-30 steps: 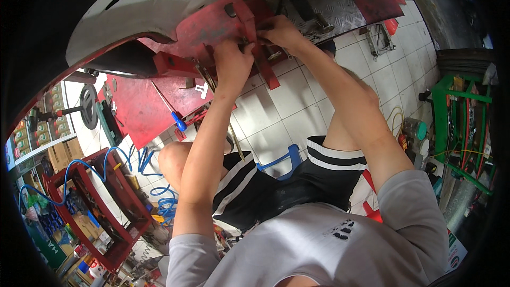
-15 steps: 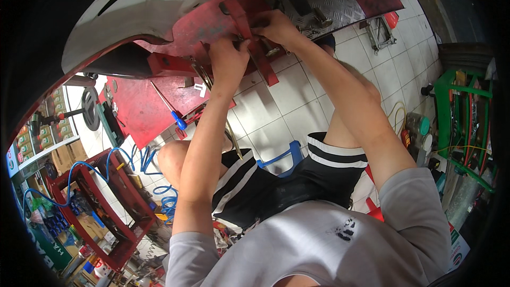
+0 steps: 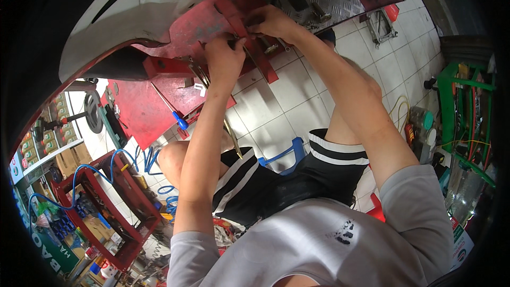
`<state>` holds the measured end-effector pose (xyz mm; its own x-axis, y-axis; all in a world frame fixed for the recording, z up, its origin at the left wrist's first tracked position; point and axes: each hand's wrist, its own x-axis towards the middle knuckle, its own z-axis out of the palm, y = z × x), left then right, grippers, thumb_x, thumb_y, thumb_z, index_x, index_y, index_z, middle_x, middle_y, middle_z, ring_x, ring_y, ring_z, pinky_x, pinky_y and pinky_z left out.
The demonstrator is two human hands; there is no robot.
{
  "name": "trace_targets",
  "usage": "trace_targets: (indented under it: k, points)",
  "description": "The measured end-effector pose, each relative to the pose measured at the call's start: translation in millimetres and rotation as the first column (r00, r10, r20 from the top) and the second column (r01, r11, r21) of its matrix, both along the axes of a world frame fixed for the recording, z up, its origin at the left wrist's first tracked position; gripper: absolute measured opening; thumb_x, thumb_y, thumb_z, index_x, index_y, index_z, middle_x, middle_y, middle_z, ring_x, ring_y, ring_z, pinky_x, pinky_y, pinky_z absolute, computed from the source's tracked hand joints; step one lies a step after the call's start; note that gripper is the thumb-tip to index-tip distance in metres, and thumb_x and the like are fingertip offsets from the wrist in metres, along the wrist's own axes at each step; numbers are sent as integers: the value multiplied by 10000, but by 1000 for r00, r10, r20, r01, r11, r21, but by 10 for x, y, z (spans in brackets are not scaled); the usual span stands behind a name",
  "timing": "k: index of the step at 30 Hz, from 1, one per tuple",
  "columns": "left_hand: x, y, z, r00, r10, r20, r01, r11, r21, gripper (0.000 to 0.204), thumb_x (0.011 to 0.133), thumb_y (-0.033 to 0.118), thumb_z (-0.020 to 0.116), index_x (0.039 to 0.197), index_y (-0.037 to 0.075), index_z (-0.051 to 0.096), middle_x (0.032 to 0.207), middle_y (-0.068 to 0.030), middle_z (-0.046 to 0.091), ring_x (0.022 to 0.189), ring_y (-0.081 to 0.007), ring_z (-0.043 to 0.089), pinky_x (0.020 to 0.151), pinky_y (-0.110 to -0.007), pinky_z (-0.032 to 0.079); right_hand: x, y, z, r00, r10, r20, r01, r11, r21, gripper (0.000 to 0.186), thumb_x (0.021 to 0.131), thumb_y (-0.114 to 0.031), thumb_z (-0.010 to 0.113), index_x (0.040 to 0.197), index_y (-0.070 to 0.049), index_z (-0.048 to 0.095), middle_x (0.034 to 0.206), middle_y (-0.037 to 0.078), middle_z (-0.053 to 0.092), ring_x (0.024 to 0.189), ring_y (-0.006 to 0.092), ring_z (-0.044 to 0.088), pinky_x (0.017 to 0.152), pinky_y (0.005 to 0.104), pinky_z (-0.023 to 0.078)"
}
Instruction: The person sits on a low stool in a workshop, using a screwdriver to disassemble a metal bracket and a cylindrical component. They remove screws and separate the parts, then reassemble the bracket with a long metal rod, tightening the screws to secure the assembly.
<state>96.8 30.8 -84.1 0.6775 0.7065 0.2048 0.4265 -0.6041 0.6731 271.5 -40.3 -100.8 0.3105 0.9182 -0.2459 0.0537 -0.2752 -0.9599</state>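
Note:
My left hand (image 3: 223, 58) is at a red metal bracket (image 3: 226, 10) on a red lift platform (image 3: 191, 18), fingers curled around something hidden. My right hand (image 3: 273, 24) is at the bracket's other side, fingertips bent in and partly out of sight, so what they grip is unclear. Metal fittings (image 3: 270, 47) lie just below it. Thin brass-coloured rods (image 3: 234, 143) run down past my left wrist. A white body panel (image 3: 109, 48) overhangs at upper left, and a blue-handled screwdriver (image 3: 181, 122) lies on the lower red surface.
At left are a red tool trolley (image 3: 111, 244), a coiled blue hose (image 3: 87, 166) and shelves of packaged goods (image 3: 42, 133). A green rack (image 3: 467, 87) stands at right. A blue plastic stool (image 3: 291, 154) is between my legs, and a metal stand (image 3: 381, 32) is beyond.
Both hands and the bracket appear slightly higher and further left in the picture, along with much of the scene. The hands stay at the same bracket, fingers still curled.

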Motion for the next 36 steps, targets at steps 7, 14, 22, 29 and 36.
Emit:
trace_targets:
  k: [7,14,22,29,36]
  points:
    - [7,0,0,1000,-1,-9,2,999,44,204,804,171,746,864,-24,733,830,-220,713,786,-375,701,730,-420,534,-2,14,-75,987,-39,153,25,996,90,183,785,-30,727,961,11,753,830,105,747,690,151,721,679,277,583]
    - [20,-20,40,1000,-6,9,5,999,48,190,798,149,747,854,-31,723,822,-224,707,786,-385,696,723,-428,533,-5,4,-65,979,-51,196,43,998,45,135,813,-41,711,934,9,743,746,81,719,666,131,693,625,276,548]
    - [22,-24,29,999,-27,24,26,998,51,171,793,116,735,838,-47,707,826,-236,703,789,-401,689,729,-440,529,-17,10,-76,927,-38,372,42,999,-4,275,892,-276,691,756,-40,731,608,48,658,538,119,605,542,284,486]
    - [6,-6,29,999,-42,-17,43,997,68,194,822,160,728,874,-26,717,832,-216,711,783,-380,695,706,-415,521,-20,96,-81,972,-70,224,109,980,-167,437,922,-454,613,761,-70,744,594,82,662,555,180,657,588,322,539]
    - [-7,2,5,999,-29,-25,32,995,91,199,818,173,738,863,-20,717,827,-213,712,777,-380,697,699,-423,520,-61,87,21,984,-172,44,177,967,-185,508,983,-442,538,773,-7,693,613,59,632,498,147,580,484,305,468]
